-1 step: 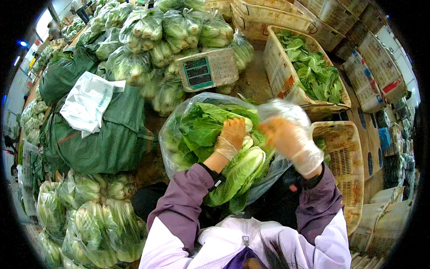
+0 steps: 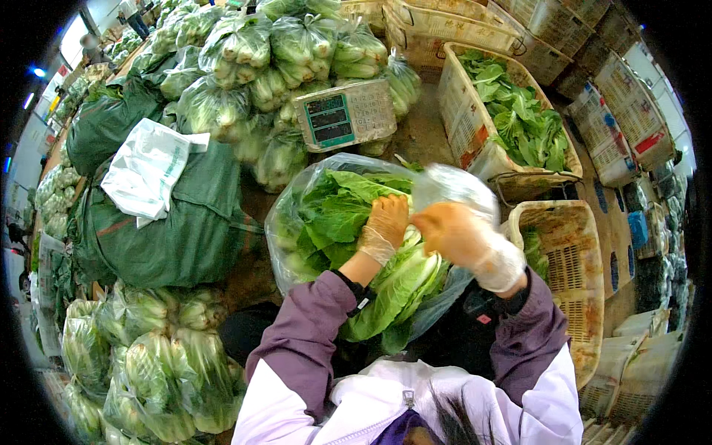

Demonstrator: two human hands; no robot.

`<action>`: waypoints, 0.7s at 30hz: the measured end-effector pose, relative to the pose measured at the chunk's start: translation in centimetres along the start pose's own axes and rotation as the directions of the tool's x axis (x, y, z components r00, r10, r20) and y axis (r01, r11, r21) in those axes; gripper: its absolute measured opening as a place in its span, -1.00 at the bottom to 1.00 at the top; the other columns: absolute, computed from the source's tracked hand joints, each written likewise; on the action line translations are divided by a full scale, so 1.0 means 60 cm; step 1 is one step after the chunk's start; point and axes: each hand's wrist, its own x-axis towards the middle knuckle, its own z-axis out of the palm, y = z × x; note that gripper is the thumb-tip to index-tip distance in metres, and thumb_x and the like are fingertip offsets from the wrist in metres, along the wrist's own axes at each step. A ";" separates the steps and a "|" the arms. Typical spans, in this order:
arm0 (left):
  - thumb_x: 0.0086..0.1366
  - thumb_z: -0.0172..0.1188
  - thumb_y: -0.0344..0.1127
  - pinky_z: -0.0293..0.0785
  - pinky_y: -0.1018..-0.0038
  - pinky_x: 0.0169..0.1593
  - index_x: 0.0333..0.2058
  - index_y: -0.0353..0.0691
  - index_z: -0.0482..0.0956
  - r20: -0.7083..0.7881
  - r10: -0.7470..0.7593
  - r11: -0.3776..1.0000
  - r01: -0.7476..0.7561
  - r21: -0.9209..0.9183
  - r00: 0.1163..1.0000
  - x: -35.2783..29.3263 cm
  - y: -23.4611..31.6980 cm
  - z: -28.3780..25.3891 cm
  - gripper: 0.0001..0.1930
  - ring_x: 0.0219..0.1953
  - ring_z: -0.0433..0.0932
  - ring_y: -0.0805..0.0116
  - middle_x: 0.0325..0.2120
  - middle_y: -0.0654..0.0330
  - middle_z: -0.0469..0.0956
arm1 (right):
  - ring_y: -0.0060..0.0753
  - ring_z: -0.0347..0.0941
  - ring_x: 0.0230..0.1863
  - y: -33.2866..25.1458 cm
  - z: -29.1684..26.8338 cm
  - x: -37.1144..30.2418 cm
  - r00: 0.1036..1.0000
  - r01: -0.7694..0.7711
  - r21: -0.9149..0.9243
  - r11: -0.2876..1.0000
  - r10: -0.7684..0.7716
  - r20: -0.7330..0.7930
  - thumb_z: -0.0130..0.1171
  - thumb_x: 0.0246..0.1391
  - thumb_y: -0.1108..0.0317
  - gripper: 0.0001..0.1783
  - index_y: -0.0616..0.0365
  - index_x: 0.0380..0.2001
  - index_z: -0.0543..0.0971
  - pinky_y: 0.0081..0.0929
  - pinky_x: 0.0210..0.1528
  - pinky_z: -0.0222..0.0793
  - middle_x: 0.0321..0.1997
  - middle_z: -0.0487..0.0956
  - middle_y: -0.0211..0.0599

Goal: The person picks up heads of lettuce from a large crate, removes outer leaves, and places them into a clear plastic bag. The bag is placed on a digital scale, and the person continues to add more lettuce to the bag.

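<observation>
Heads of romaine-like leafy lettuce [image 2: 404, 285] lie bunched in a large clear plastic bag [image 2: 276, 222] before me. My left hand [image 2: 387, 221], in an orange glove under a clear one, closes around the stem ends in the middle of the bunch. Just right of it is my right hand [image 2: 456, 233], gloved alike, fingers curled in close to the stems. It is smeared by motion, and what it grips is unclear. A blurred, shiny translucent shape [image 2: 456, 191] stands directly behind it; whether that is a roll or plastic film I cannot tell.
A scale with a display [image 2: 345, 117] stands beyond the bag. Bagged greens [image 2: 237, 52] are piled behind it, more bags [image 2: 159, 378] at lower left. Green sacks [image 2: 167, 222] bear a white bag [image 2: 148, 170]. Crates [image 2: 567, 326] line the right; one holds leafy greens [image 2: 519, 115].
My right hand has moved a little left, closer to my left hand and the stems, and the translucent shape has shifted left with it. My left hand keeps its place.
</observation>
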 end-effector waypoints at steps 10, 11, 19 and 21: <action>0.12 -0.06 -0.24 0.20 0.26 -0.11 -0.08 -0.37 0.39 -0.049 -0.005 1.000 0.004 -0.016 0.999 -0.019 0.032 0.025 -0.58 -0.18 0.33 0.10 -0.19 -0.03 0.39 | -0.08 0.48 -0.15 0.070 0.078 0.358 0.872 0.136 -0.588 0.797 0.185 0.453 0.23 -0.21 0.17 -0.55 -0.02 -0.15 0.56 -0.23 -0.12 0.37 -0.16 0.54 -0.10; 0.13 -0.08 -0.29 0.20 0.27 -0.11 -0.10 -0.41 0.40 0.011 0.016 0.997 -0.016 -0.070 1.000 -0.010 0.043 0.016 -0.61 -0.18 0.34 0.10 -0.20 -0.04 0.39 | -0.08 0.43 -0.08 0.091 0.072 0.377 0.886 0.168 -0.491 0.855 0.087 0.456 0.21 -0.23 0.26 -0.41 -0.05 0.00 0.42 -0.23 -0.10 0.36 -0.06 0.48 -0.09; 0.15 -0.02 -0.08 0.22 0.28 -0.10 -0.11 -0.25 0.43 0.204 -0.054 0.955 0.110 -0.276 0.977 0.038 -0.046 -0.014 -0.58 -0.17 0.36 0.17 -0.23 0.08 0.45 | -0.33 0.31 0.00 -0.057 -0.055 0.398 0.852 0.504 0.599 0.622 -0.472 -0.227 0.10 -0.09 0.50 -0.13 -0.16 0.28 -0.04 -0.38 -0.09 0.30 0.27 0.12 -0.26; 0.14 -0.01 0.00 0.23 0.25 -0.10 -0.09 -0.20 0.42 0.009 -0.143 0.902 0.134 -0.411 0.990 0.009 -0.087 0.036 -0.54 -0.16 0.37 0.16 -0.22 0.10 0.45 | -0.47 0.34 -0.02 -0.042 -0.009 0.340 0.894 0.222 0.877 0.426 -0.448 -0.008 0.09 0.08 0.21 -0.39 -0.07 0.21 0.17 -0.54 -0.11 0.33 0.13 0.32 -0.33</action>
